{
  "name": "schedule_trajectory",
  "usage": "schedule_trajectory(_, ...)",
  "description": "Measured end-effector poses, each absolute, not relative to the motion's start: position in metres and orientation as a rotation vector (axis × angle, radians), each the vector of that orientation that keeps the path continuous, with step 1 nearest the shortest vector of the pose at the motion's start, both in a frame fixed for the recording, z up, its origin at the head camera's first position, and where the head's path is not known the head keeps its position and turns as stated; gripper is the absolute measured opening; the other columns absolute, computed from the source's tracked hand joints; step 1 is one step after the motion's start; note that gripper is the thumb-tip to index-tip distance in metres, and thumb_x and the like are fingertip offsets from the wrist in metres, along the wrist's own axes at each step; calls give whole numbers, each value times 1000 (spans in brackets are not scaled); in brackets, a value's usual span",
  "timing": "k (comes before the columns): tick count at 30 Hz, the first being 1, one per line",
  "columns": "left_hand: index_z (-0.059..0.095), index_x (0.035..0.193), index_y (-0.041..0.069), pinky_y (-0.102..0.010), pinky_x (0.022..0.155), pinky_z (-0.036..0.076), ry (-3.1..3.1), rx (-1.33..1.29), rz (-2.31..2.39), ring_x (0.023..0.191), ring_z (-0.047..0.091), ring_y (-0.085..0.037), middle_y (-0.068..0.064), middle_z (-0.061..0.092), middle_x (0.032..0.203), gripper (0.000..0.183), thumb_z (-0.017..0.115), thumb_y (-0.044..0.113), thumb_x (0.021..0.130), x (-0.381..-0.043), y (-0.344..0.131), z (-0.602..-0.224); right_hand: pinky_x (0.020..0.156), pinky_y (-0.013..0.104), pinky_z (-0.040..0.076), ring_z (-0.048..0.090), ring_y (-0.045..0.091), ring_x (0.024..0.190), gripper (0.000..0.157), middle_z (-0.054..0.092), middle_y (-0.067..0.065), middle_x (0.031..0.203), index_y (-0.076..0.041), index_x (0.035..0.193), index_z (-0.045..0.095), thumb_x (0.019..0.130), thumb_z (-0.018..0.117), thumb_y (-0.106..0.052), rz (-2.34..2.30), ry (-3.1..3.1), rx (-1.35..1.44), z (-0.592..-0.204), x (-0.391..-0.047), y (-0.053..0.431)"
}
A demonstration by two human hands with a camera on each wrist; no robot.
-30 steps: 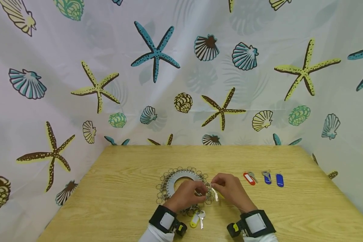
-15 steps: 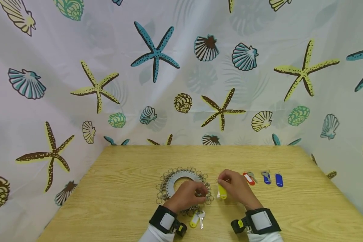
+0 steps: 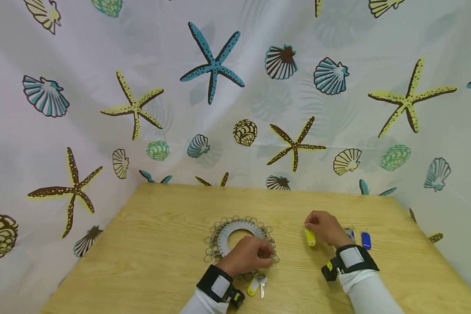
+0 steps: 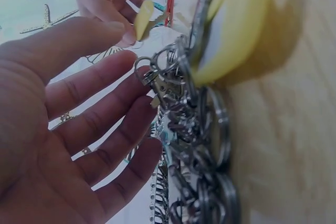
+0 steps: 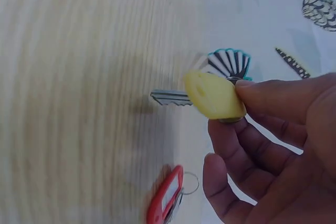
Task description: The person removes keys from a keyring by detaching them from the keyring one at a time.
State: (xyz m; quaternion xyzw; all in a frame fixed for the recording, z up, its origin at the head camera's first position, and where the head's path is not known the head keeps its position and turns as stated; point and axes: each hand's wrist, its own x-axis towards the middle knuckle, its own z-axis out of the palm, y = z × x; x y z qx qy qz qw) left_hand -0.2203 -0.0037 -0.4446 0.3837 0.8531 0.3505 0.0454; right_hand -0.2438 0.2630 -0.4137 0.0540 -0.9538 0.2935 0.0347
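Observation:
My right hand (image 3: pixel 326 226) pinches the ring of a yellow key tag (image 3: pixel 310 237) between thumb and fingertips. The tag hangs down above the table, and a silver key (image 5: pixel 170 97) shows beside it in the right wrist view. On the table, a round grey metal disc (image 3: pixel 223 240) carries many small rings and clasps round its edge. My left hand (image 3: pixel 248 255) lies over the disc's near right side. In the left wrist view its fingers (image 4: pixel 100 114) are loosely spread beside the metal rings (image 4: pixel 202 145), holding nothing. A second yellow key tag (image 3: pixel 253 286) with a key (image 3: pixel 262 285) lies before it.
At the right lie a blue key tag (image 3: pixel 366 240) and another blue tag with a key (image 3: pixel 349 233), partly behind my right hand. A red key tag (image 5: pixel 167 195) shows in the right wrist view. A patterned curtain (image 3: pixel 235 100) stands behind the wooden table (image 3: pixel 161 257).
My right hand has moved away from the disc to the right, carrying the yellow key tag and its key. The left hand has stayed by the disc. The head view has shifted slightly.

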Motion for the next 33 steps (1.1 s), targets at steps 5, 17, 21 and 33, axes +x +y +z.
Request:
schedule_trajectory(5,73,102,11,-17,69,52,2620,1192,1104,80,64,-1,7,71,92,16,69,19,89,-222,-8,-444,58,30,43,52,20,71,6,57,6,79,-4,86,63,91,63,-8,837,-3013,114,-416,-256,268)
schedule_trajectory(17,73,100,14,-21,72,52,2639,1167,1148,83,62,-1,10,68,92,13,67,22,91,-225,-17,-438,53,28,44,51,20,65,7,56,6,74,-3,83,63,88,65,-7,701,-3066,76,-425,-268,267)
schedule_trajectory(21,74,99,15,-21,73,51,2658,1176,1147,82,61,0,11,68,91,12,66,21,92,-224,-20,-437,53,29,45,52,20,65,7,57,6,74,-3,82,63,87,66,-6,690,-3049,74,-427,-267,266)
schedule_trajectory(33,74,101,14,-19,73,51,2721,1225,1167,82,62,-2,8,70,93,15,65,21,93,-224,-25,-431,55,33,46,53,18,65,5,63,6,79,-4,86,66,88,64,-7,727,-2934,123,-415,-244,257)
